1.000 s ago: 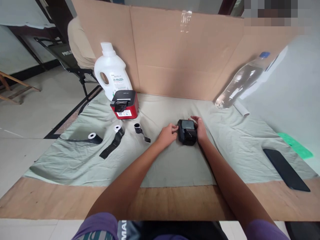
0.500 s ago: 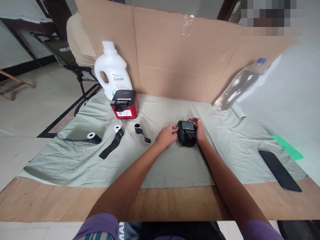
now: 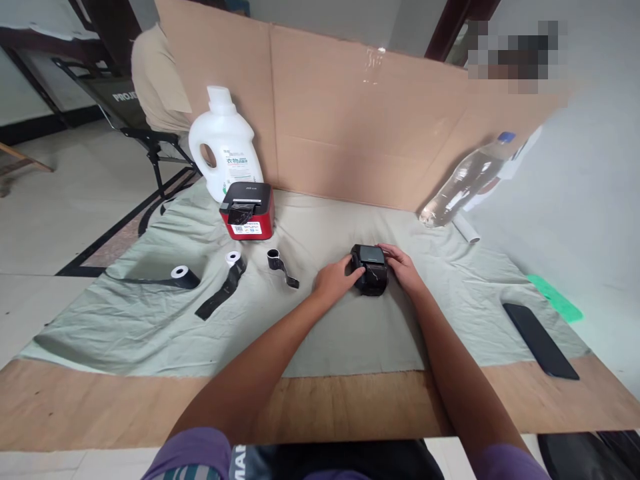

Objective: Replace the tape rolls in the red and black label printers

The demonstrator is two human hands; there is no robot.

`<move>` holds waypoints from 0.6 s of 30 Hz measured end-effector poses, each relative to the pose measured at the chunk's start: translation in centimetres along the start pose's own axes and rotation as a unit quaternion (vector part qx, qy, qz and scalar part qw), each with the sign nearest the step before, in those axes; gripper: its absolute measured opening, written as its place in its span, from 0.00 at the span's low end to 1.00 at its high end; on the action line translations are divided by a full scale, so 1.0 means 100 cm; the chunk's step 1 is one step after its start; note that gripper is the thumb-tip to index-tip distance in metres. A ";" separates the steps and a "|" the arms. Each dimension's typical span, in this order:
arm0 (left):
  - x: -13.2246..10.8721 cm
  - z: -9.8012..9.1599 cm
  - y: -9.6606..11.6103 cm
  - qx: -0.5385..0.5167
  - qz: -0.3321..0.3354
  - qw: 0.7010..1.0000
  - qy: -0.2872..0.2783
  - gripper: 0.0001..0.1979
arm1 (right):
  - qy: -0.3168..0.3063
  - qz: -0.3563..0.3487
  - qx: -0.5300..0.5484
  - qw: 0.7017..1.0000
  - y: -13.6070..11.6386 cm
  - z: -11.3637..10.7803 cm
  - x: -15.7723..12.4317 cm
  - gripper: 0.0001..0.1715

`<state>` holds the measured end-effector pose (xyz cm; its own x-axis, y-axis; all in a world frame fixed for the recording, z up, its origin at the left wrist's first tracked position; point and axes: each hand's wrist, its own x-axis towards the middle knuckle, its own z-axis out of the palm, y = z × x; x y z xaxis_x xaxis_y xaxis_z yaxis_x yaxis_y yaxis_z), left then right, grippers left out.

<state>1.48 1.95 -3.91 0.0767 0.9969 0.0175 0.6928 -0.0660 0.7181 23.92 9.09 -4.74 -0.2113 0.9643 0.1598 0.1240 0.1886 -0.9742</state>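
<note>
A small black portable printer [image 3: 370,270] rests on the green-grey cloth in front of me, a grey panel on its top. My left hand [image 3: 339,277] grips its left side, thumb at the front and fingers round behind. On the other side, my right hand [image 3: 403,267] has its fingers against the back right corner; part of them is hidden. To the left lie a small part-unrolled black paper roll [image 3: 280,267], a larger roll [image 3: 227,283] with a strip trailing forward, and a third black roll [image 3: 185,277].
A red and black printer [image 3: 248,217] stands before a white detergent jug [image 3: 225,147]. A cardboard sheet [image 3: 345,127] rises behind. At right are a leaning water bottle [image 3: 467,180], a white tube [image 3: 467,230], a black phone [image 3: 540,340] and a green object [image 3: 555,298]. A person [image 3: 160,80] sits beyond.
My left thumb has moved onto the printer's front left, where the fingers were beside it. My right hand has loosened and drawn slightly away from the right side. The view has shifted a little.
</note>
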 end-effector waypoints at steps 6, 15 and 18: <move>-0.001 -0.001 0.000 0.014 0.010 1.000 0.004 0.30 | 0.010 -0.012 -0.057 0.998 -0.005 -0.005 0.014 0.22; -0.003 0.001 -0.001 0.042 0.019 0.999 0.000 0.32 | 0.113 -0.014 -0.354 0.928 -0.019 0.007 0.052 0.23; -0.001 0.002 -0.003 0.039 0.020 0.999 0.000 0.30 | 0.001 -0.038 -0.382 0.923 -0.030 0.009 0.048 0.13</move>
<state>1.41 1.85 -4.28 0.1053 0.9934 0.0456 0.7423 -0.1090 0.6611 21.62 13.01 -1.24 -0.2460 0.9432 0.2235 0.7567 0.3309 -0.5639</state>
